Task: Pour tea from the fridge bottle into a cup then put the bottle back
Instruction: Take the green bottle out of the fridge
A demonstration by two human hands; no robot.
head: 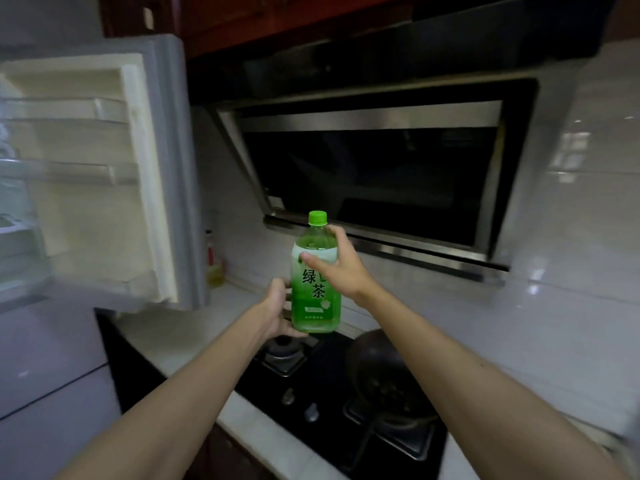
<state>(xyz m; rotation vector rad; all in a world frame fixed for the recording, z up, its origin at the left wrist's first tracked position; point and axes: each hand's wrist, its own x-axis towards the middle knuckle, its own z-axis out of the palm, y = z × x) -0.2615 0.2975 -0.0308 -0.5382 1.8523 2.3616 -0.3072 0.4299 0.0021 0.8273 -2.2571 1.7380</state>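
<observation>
Above the stove, one green tea bottle is held upright in mid-air by two hands. Left hand cups the lower body from the left and behind, gripping it; its fingers pass behind the bottle and are hidden from view. Right hand wraps the upper body just under the neck, thumb lying across the front of the label, also gripping. Green cap is on. The label reads 绿茶 in dark characters; the smaller print lower down is too fine to make out. One fridge door stands open at left (motion-blurred, its shelves showing only as pale outlines), and the fridge interior is cut off by the left edge. Behind the door, on the white surface, stand what seem to be two small bottles, partly hidden and indistinct. One range hood fills the upper centre. On the black hob below sit two burners, one bare, the other carrying one dark wok whose contents cannot be identified. Two knobs show at the hob's front. Both forearms are cut off by the lower edge.
</observation>
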